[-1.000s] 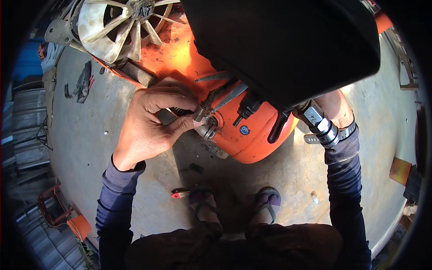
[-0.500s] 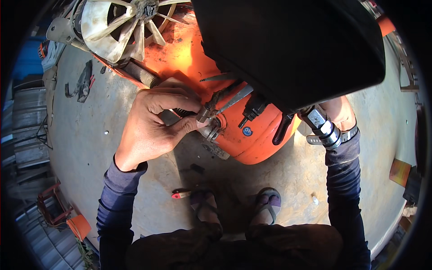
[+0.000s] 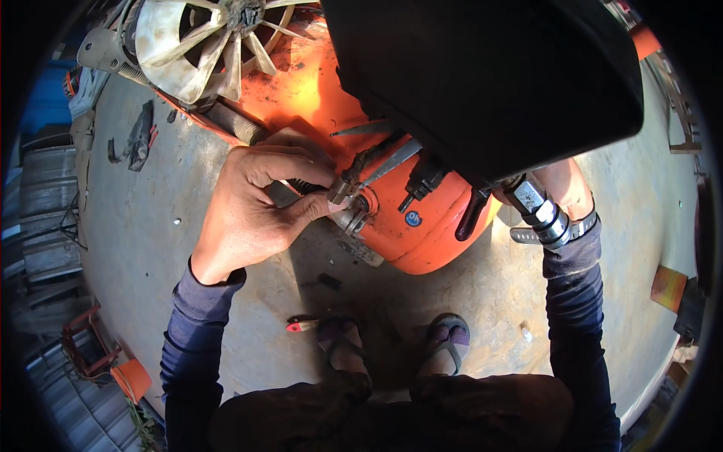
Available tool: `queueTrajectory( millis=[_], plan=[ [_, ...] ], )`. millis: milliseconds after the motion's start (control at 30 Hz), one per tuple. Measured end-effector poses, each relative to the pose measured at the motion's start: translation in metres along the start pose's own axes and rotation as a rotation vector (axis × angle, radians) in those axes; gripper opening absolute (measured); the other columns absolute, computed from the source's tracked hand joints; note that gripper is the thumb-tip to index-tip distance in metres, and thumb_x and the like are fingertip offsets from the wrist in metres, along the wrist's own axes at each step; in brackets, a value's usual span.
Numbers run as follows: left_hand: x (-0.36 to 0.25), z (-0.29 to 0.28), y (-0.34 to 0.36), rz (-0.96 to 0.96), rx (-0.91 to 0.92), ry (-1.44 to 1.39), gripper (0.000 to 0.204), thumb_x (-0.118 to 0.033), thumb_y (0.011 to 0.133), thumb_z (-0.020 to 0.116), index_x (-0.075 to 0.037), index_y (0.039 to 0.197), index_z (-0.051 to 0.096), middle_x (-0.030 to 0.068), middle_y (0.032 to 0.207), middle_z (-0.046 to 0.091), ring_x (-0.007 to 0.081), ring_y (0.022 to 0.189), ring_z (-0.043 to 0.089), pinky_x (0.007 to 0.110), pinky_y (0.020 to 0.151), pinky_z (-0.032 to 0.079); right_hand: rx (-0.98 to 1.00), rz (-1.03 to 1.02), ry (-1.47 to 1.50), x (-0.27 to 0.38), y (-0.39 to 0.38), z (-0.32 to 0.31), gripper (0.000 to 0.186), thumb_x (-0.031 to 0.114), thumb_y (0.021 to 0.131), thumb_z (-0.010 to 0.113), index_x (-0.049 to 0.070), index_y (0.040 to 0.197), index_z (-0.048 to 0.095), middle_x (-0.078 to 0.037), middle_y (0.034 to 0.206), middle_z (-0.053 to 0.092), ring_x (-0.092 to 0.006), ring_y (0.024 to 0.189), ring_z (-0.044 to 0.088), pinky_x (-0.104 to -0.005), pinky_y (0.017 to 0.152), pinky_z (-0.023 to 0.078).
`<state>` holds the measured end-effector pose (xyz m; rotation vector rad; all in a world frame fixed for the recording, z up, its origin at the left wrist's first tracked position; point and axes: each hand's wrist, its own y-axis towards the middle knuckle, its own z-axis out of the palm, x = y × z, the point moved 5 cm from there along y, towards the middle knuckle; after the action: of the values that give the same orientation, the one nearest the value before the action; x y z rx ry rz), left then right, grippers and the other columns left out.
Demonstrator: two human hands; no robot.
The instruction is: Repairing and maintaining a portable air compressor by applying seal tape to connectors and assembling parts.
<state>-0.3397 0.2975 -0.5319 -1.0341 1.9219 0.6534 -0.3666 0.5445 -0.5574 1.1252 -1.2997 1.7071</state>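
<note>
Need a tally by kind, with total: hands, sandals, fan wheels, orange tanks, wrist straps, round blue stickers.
Hands: 2
Sandals: 2
Fan wheel: 1
Orange tank: 1
Wrist strap: 1
Round blue sticker: 1
Total: 8

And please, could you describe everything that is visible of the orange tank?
The orange tank looks like painted metal, with a rounded near end, dark scuffs and a small round blue sticker. A black housing above hides part of it. A grey metal fitting sits at its port, by the left hand.
</note>
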Motion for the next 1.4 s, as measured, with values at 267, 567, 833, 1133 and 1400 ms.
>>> queueTrajectory(
  millis=[267,567,833,1133,1400],
  plan=[
    [-0.001,-0.001,0.001,0.076,-0.039,0.025,0.021,0.009,0.066,0.083,-0.001,0.082,0.073,0.0082,0.081,0.07,0.0215,0.083,0.067,0.033,0.075,0.053,0.008,0.011,-0.015,-0.001,-0.006,-0.002,0.014,0.011,0.102,0.055,0.002,0.094,0.06,0.003,0.067,0.055,-0.0013,0.05,0.045,-0.0184,0.044,0.034],
    [0.0,0.0,0.001,0.081,-0.043,0.022,0.022,0.006,0.067,0.085,-0.001,0.084,0.074,0.0083,0.082,0.07,0.0214,0.084,0.067,0.032,0.076,0.053,0.015,0.023,-0.036,-0.002,-0.011,-0.012,0.012,0.01,0.102,0.055,0.001,0.096,0.06,0.003,0.069,0.057,-0.0013,0.051,0.046,-0.0183,0.044,0.034],
    [0.0,0.0,0.002,0.087,-0.038,0.008,0.022,0.007,0.067,0.085,-0.001,0.085,0.074,0.0083,0.082,0.071,0.0212,0.084,0.067,0.032,0.076,0.054,0.017,0.033,-0.057,0.0,-0.009,-0.006,0.011,0.01,0.102,0.054,0.001,0.099,0.061,0.003,0.071,0.058,-0.0013,0.051,0.047,-0.0182,0.044,0.035],
    [0.0,0.0,0.0,0.084,-0.038,0.003,0.022,0.008,0.067,0.084,-0.001,0.084,0.074,0.008,0.083,0.071,0.0215,0.084,0.067,0.032,0.076,0.054,0.033,0.045,-0.074,-0.002,-0.013,-0.012,0.011,0.009,0.102,0.054,0.0,0.101,0.061,0.002,0.072,0.059,-0.0014,0.051,0.048,-0.0181,0.044,0.035],
    [0.001,0.0,0.001,0.053,-0.017,-0.011,0.02,0.008,0.068,0.082,0.001,0.086,0.075,0.0088,0.084,0.07,0.0215,0.089,0.064,0.032,0.079,0.051,0.042,0.054,-0.092,-0.002,-0.018,-0.013,0.012,0.008,0.101,0.054,0.0,0.104,0.062,0.002,0.074,0.06,-0.0014,0.052,0.048,-0.018,0.044,0.036]
  ],
)
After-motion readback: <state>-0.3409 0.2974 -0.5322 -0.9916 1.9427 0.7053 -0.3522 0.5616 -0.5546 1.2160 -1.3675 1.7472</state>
